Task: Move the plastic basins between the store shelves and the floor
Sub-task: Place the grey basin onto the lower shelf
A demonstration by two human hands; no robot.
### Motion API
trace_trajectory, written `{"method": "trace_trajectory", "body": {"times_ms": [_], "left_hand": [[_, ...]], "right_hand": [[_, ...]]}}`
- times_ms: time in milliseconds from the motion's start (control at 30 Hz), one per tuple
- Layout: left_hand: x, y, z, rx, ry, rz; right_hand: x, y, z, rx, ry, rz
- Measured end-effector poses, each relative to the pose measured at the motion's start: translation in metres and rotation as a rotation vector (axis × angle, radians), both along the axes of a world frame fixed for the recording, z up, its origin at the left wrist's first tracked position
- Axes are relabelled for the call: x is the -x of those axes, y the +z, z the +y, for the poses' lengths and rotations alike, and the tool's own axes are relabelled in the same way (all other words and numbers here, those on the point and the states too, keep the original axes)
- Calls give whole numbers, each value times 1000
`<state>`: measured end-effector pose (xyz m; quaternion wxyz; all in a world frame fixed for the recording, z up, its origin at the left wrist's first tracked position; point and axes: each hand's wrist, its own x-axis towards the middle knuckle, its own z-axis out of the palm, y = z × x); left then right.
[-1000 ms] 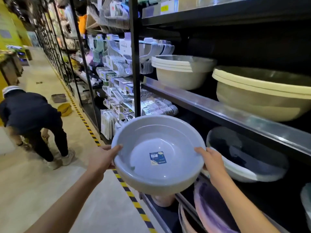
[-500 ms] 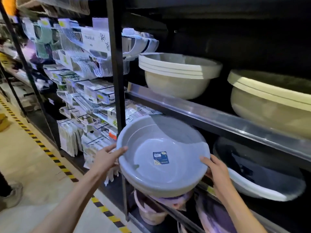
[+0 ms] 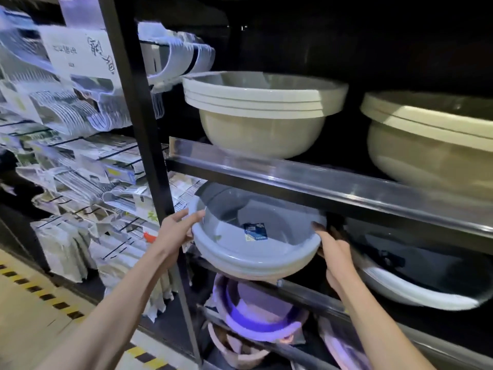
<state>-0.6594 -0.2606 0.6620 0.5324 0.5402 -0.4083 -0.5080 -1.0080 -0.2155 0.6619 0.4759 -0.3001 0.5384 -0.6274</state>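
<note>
Grey basin [image 3: 250, 244] between both hands, seemingly part-way into the middle shelf [image 3: 333, 188].

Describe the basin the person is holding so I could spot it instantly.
Find the black upright shelf post; just right of it, under the clear-edged shelf carrying stacked cream plastic basins, sits a round pale grey-blue plastic basin held between the left hand and right hand. Unlike its neighbours, it shows a small dark blue label inside.
</note>
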Motion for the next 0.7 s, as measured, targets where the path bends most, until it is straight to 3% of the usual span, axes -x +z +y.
{"method": "trace_trajectory", "body": {"times_ms": [167,267,700], "left_hand": [[12,-4,-51,15,-70,-12],[25,-11,-72,-39,-56,-34],[44,-42,-113,-23,-166,162]], "right_hand": [[-13,-1,-18,-48,-199,-38],[-11,-2,-25,-71,-282,54],[1,-26,-33,-58,-299,128]]}}
